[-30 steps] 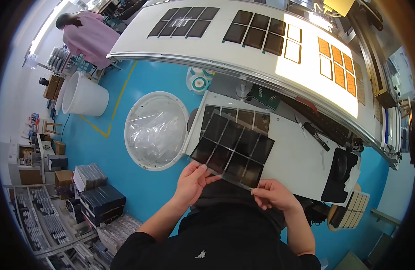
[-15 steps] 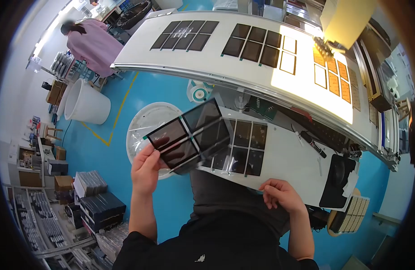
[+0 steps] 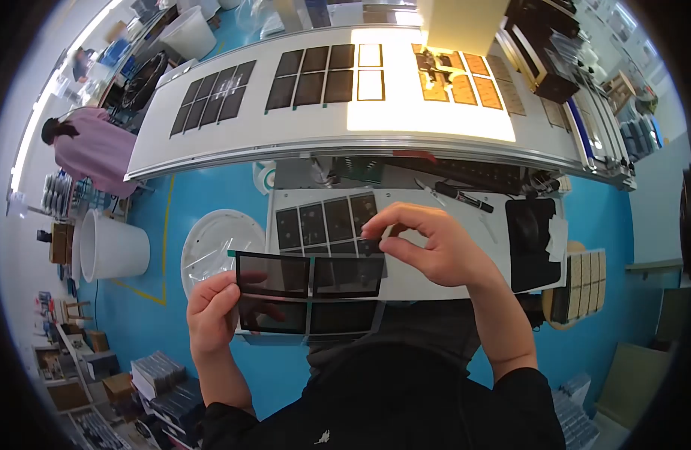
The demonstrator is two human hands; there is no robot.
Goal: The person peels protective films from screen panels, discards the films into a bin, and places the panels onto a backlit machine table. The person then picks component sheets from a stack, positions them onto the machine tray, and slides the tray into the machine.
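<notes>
My left hand (image 3: 212, 306) pinches the left edge of a see-through sheet (image 3: 311, 279) bearing dark rectangular panels in a two-by-two layout, with green tabs at the edge. The sheet is held in the air before my body, nearly level. My right hand (image 3: 435, 244) hovers just beyond the sheet's upper right corner, its thumb and forefinger curved and apart with nothing visible between them. Behind the held sheet, another dark-panelled sheet (image 3: 326, 217) lies on the white side table (image 3: 435, 279), partly covered by the first.
Across the back runs a long white worktable (image 3: 285, 135) with panelled sheets, a bright lit area and a yellowish machine head (image 3: 465, 26). A marker pen (image 3: 464, 196) and a black pad (image 3: 531, 244) lie to the right. A round white tub (image 3: 225, 232) stands left; a person (image 3: 94, 150) is farther off.
The held sheet has come down and levelled out from its tilt. My right hand has risen from near my lap to beside the sheet's far right corner. The view has turned rightward.
</notes>
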